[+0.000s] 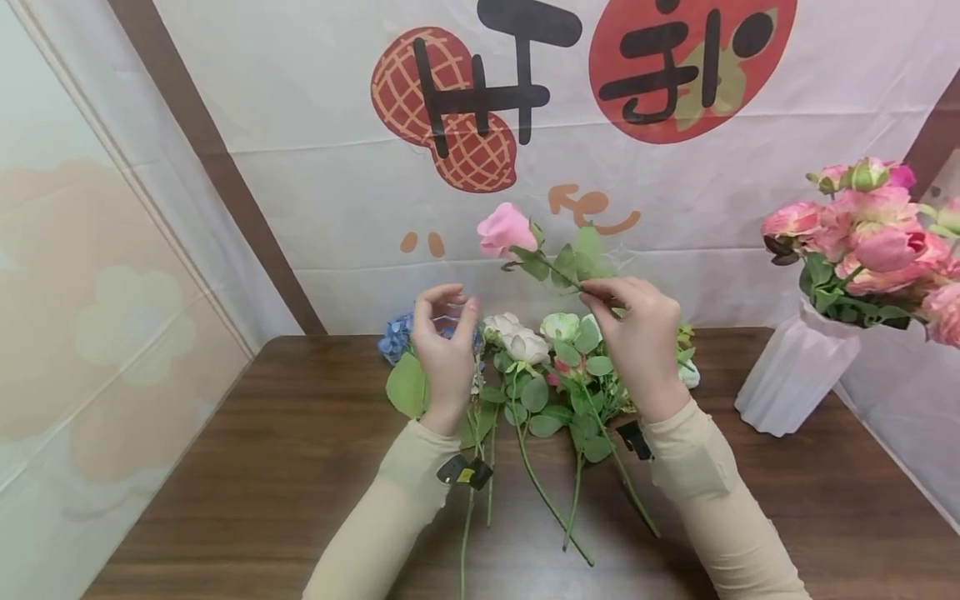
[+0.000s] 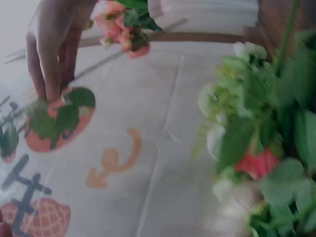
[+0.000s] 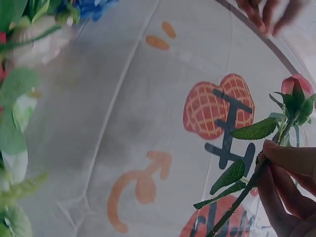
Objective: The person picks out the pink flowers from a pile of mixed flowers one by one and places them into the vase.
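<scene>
A pink rose (image 1: 507, 231) with green leaves is held up in front of the backdrop, its bloom pointing left. My right hand (image 1: 636, 337) pinches its stem between thumb and fingers; the right wrist view shows the rose's stem (image 3: 237, 201) running down past the fingers. To the left, my left hand (image 1: 444, 354) is raised with loosely bent fingers and a gap between thumb and forefinger, holding nothing. Beneath both hands lie a blue flower (image 1: 395, 337), a cream flower (image 1: 525, 345), a pale green flower (image 1: 559, 326) and leafy green stems (image 1: 536, 467).
On the right, a white ribbed vase (image 1: 798, 367) holds pink flowers (image 1: 885, 242). The brown wooden table (image 1: 300, 467) extends toward me on both sides of the stems. A printed cloth backdrop (image 1: 315, 167) hangs behind it, and another cloth (image 1: 112, 333) stands at the left.
</scene>
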A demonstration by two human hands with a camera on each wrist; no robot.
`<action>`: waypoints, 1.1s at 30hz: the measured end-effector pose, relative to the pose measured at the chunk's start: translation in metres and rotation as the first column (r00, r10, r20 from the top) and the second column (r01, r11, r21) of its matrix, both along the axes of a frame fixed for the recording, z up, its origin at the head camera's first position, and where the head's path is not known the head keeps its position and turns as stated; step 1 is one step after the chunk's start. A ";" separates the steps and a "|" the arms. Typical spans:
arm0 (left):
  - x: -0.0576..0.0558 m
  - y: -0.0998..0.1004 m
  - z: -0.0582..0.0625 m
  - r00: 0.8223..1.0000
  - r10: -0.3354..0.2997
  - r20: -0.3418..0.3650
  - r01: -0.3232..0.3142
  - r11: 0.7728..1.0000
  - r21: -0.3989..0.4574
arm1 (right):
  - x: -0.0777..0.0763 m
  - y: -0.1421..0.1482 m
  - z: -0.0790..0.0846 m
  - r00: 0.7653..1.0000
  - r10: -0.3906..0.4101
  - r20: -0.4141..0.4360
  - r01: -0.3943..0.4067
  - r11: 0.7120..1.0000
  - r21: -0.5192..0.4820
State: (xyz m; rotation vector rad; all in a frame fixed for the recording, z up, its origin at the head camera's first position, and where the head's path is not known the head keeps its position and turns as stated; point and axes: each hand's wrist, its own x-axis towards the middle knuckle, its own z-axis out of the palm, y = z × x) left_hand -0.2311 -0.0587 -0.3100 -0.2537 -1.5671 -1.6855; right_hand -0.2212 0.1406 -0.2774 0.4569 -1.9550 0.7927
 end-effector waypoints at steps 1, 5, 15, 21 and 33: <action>-0.001 -0.005 -0.003 1.000 0.005 0.015 -0.005 1.000 -0.009 | 0.000 0.002 0.002 1.000 -0.004 -0.002 0.004 1.000 -0.001; -0.002 -0.020 -0.010 0.998 0.017 0.066 -0.014 0.999 -0.042 | -0.002 0.007 0.010 1.000 -0.007 -0.019 0.007 1.000 -0.002; 0.020 -0.041 -0.004 0.986 0.062 0.157 -0.040 0.989 -0.142 | -0.005 0.023 0.023 0.998 -0.026 -0.053 0.025 1.000 -0.011; 0.002 -0.065 -0.030 0.979 0.092 0.182 -0.052 0.976 -0.212 | -0.010 0.034 0.029 0.995 -0.075 -0.070 0.075 0.997 -0.005; -0.003 -0.097 -0.039 0.936 0.197 0.292 -0.031 0.872 -0.488 | -0.014 0.057 0.035 0.981 -0.176 -0.086 0.177 0.984 0.004</action>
